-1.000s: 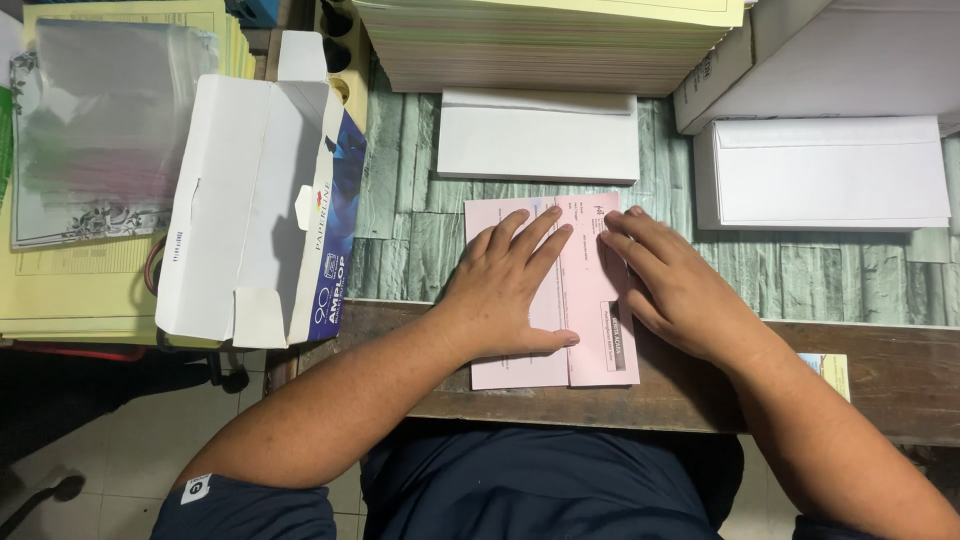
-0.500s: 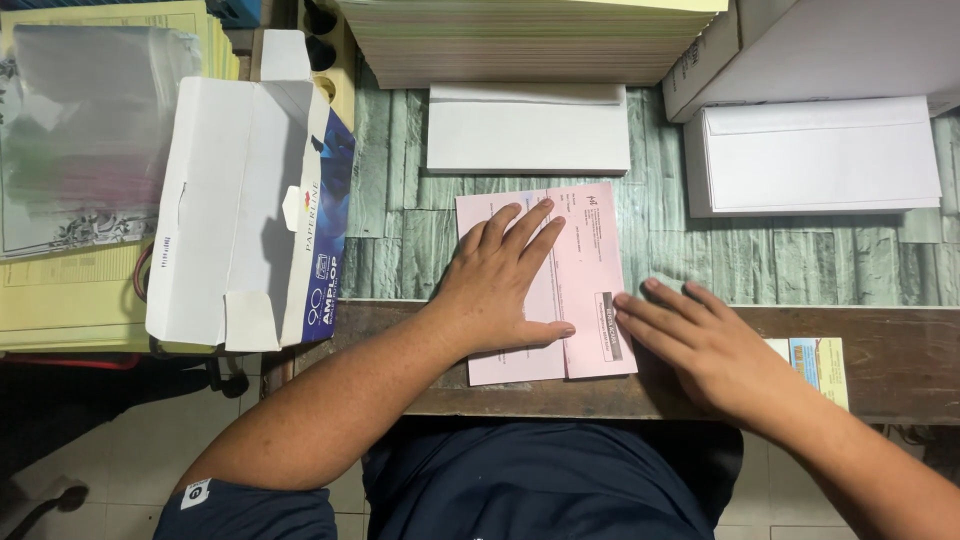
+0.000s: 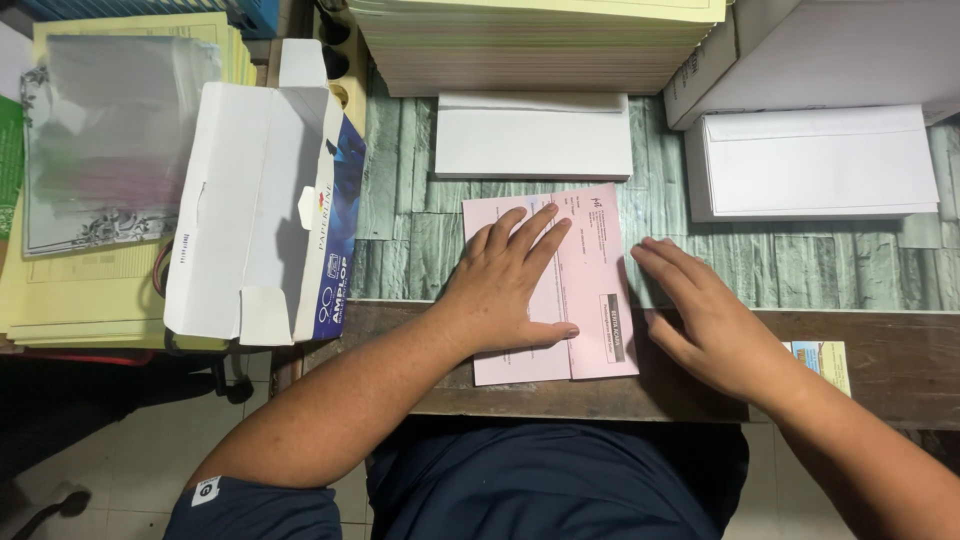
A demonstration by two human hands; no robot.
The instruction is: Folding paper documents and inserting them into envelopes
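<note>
A folded pink paper form (image 3: 590,270) lies on the grey wood-grain table top (image 3: 400,210) near its front edge. My left hand (image 3: 505,285) rests flat on the left half of the pink sheet, fingers spread, pressing it down. Just right of the sheet's right edge, my right hand (image 3: 700,325) lies flat with fingers apart, holding nothing. A white envelope (image 3: 533,135) lies just beyond the pink sheet.
An open white and blue carton (image 3: 255,200) stands at the left beside yellow paper stacks (image 3: 90,290) under a clear sleeve. A tall paper stack (image 3: 530,45) sits at the back. A pile of white envelopes (image 3: 815,165) and a white box (image 3: 830,50) are at the right.
My right hand slid off the pink sheet toward me, then back up beside its right edge. My left hand stayed pressed on the sheet.
</note>
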